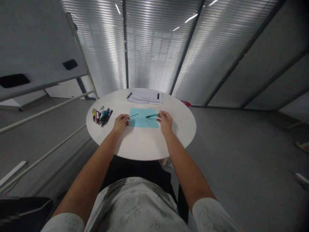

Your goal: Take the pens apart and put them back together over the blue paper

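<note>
Over the left edge of a light-blue sheet of paper (144,124), my left hand (121,123) pinches a thin dark rod that looks like a pen refill (134,115). Its free end points right, over the sheet. My right hand (166,121) is closed on the end of a green and black pen (152,115), near the sheet's right edge. The pen's dark end points left, toward the rod, and the two stay apart. Small faint marks show on the sheet, too small to read.
The round white table (142,148) bears a cluster of pens and markers (103,116) on its left. Toward the back lies a stack of white papers (145,96) with dark items on it. A whiteboard on a frame (41,42) stands left; window blinds (154,42) are behind.
</note>
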The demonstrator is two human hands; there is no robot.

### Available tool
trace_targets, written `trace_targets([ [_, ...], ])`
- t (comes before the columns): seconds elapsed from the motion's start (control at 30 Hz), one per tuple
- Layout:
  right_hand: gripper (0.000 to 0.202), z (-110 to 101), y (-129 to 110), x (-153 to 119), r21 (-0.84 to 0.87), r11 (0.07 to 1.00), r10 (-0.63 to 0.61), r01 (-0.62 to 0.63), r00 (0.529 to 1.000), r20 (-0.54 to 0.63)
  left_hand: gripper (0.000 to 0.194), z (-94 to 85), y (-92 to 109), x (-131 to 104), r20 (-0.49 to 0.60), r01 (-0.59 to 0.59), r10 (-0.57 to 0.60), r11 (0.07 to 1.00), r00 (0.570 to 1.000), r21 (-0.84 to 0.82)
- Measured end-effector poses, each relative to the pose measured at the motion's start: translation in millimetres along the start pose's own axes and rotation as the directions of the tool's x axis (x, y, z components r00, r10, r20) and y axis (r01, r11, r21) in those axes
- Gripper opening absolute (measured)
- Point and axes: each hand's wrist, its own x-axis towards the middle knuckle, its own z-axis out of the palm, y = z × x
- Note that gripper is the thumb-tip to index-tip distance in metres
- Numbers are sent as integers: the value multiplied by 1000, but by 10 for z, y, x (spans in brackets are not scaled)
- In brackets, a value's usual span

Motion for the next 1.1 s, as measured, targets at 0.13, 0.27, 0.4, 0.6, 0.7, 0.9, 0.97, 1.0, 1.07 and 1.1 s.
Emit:
trace_targets([
  [0.13,32,-12,-3,19,-41,998,-50,49,998,-23,20,4,8,-5,7,-7,7,1000,1000,7],
  [0.27,30,-14,-1,36,-112,987,-120,112,990,-68,20,18,33,-24,3,1,-2,1000,1000,12],
  [0.4,26,-33,-18,63,-120,981,-163,152,982,-94,18,27,47,-37,6,4,-4,1000,1000,9],
  [0.6,25,-63,6,127,-22,989,-149,148,973,-178,20,32,60,-57,11,4,-5,1000,1000,19],
  [0.7,21,-62,63,118,-79,986,-156,148,981,-112,20,38,72,-70,15,2,-2,999,1000,33],
  [0.9,12,-45,117,8,-536,781,-303,321,945,124,21,30,42,-58,47,-29,26,999,999,46],
  [0.97,19,-47,131,-29,-651,667,-288,364,931,224,21,23,26,-50,62,-50,46,997,997,66],
  [1.0,22,-51,141,-44,-695,611,-259,378,926,276,21,21,20,-47,68,-59,54,995,996,83],
  [1.07,25,-61,164,-66,-761,509,-176,402,914,365,21,20,16,-49,80,-71,62,991,995,117],
  [1.1,25,-67,176,-72,-783,465,-134,413,907,399,21,22,18,-52,88,-76,65,988,994,131],
])
